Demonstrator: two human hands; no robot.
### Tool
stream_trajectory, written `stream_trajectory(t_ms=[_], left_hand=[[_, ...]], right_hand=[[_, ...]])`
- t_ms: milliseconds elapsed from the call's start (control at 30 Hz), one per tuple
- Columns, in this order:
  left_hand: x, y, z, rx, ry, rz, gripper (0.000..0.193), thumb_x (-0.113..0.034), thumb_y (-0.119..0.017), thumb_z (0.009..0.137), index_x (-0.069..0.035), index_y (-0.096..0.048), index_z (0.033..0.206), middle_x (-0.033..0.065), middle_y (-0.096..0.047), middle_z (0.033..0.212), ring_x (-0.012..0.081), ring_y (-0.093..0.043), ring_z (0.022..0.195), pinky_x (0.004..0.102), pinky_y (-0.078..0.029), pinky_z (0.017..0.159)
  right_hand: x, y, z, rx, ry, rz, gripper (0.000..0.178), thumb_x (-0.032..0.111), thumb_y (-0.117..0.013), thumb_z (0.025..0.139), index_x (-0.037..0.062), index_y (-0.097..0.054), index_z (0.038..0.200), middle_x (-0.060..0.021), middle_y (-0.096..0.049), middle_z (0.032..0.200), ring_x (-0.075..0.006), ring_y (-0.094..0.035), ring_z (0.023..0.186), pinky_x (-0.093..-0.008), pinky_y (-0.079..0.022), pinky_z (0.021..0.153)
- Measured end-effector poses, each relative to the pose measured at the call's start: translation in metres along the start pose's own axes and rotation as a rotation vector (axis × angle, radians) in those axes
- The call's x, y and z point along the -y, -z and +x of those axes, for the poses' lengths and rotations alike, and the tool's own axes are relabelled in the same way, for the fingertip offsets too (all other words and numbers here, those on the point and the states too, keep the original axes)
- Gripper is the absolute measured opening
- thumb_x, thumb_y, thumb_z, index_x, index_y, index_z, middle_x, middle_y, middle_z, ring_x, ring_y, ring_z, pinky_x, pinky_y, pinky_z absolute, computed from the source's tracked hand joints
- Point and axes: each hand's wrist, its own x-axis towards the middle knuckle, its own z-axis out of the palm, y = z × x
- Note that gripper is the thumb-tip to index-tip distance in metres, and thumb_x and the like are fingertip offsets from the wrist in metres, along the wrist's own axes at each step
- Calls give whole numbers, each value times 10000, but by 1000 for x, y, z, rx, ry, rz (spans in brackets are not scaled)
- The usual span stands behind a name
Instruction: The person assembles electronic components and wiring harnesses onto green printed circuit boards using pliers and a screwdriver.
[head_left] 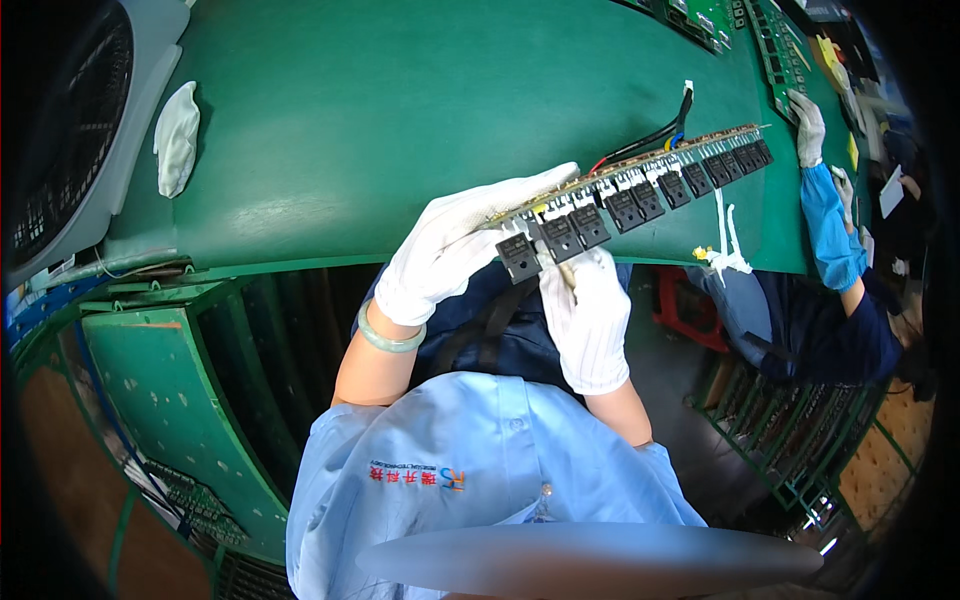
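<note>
A long circuit board [650,160] is held up on edge, slanting up to the right above the near edge of the green table. Black flat transistors [625,210] stand in a row along its near side, with white material about their legs. My gloved left hand [450,245] grips the board's left end between thumb and fingers. My gloved right hand [588,320] is closed just below the left transistors; a narrow tan thing shows at its fingers, too little to name. A black cable [650,138] with red, blue and yellow wires rises behind the board.
A crumpled white glove [177,140] lies on the green table [330,120], near a large fan [75,130] at left. More circuit boards [700,22] lie at the far right. There a co-worker's gloved hand [806,125] touches a board. A green cabinet [180,400] stands lower left.
</note>
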Motion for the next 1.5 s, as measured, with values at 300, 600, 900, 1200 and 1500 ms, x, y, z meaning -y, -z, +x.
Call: stream_trajectory(t_ms=[300, 600, 900, 1200, 1500], left_hand=[[-4, 1, 0, 45, -4, -49, 466, -245, -497, 896, 40, -489, 1264, 165, -552, 1251, 257, -552, 1121, 327, -393, 967], [1, 6, 1, 102, -53, -22, 486, -230, -486, 885, 54, -466, 1279, 177, -529, 1276, 272, -537, 1145, 329, -385, 978], [-3, 2, 5, 46, 40, -132, 520, -241, -469, 877, 88, -447, 1279, 193, -504, 1298, 271, -512, 1173, 339, -357, 1005], [-27, 16, -2, -459, 269, -88, 280, -100, -566, 879, 32, -574, 1126, 60, -607, 1070, 116, -541, 947, 245, -423, 838], [-21, 67, -29, -494, 182, -125, 413, -226, -491, 930, 75, -490, 1213, 110, -577, 1136, 149, -554, 975, 262, -439, 835]], right_hand=[[6, -3, -1, -14, 84, 174, 171, 23, -672, 756, 43, -605, 913, -110, -631, 890, -284, -623, 808, -324, -520, 644], [11, -10, -1, 72, 212, 100, 153, 21, -656, 748, 42, -571, 874, -103, -571, 807, -259, -588, 652, -319, -487, 531], [3, -7, -5, 245, 264, 121, 207, 79, -602, 793, 80, -598, 1000, -60, -562, 796, -217, -583, 634, -304, -477, 496], [-42, 44, -4, -237, -499, 1061, 283, 128, -547, 913, -12, -458, 1142, -124, -598, 866, -115, -547, 502, -217, -441, 388], [-93, 42, 59, -335, -559, 1421, 355, 99, -555, 881, -30, -493, 1206, -81, -618, 950, -34, -416, 415, -167, -270, 313]])
